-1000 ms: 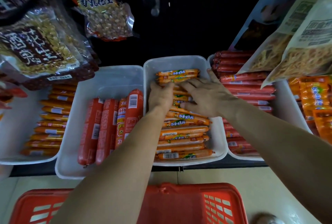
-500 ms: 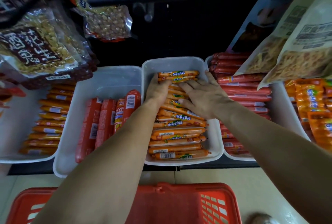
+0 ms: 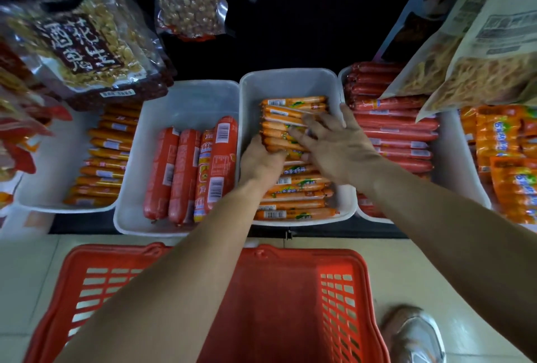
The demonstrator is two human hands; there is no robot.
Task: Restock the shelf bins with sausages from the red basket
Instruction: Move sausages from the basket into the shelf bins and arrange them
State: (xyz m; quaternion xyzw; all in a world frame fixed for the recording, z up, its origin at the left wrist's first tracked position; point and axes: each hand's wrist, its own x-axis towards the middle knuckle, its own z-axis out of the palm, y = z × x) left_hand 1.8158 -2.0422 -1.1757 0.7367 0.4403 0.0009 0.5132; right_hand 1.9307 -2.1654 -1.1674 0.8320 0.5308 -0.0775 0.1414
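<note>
Both hands in the middle bin [image 3: 290,80]: left hand [image 3: 261,163] curled on orange sausages [image 3: 293,188], right hand [image 3: 334,144] spread flat on them. Bin looks mostly stocked, back still bare. Red basket [image 3: 279,298] below it looks empty where visible, so probably near done.

I am looking down into a grocery shop aisle. Across the middle of the frame, a row of white plastic bins [image 3: 186,101] on a shelf holds packaged sausages [image 3: 293,188] with barcodes, sorted by kind. Bags of peanuts [image 3: 84,45] hang at upper left, and more snack bags [image 3: 479,51] at upper right. A red shopping basket [image 3: 290,304] sits on the tiled floor [image 3: 406,261] at the bottom.
</note>
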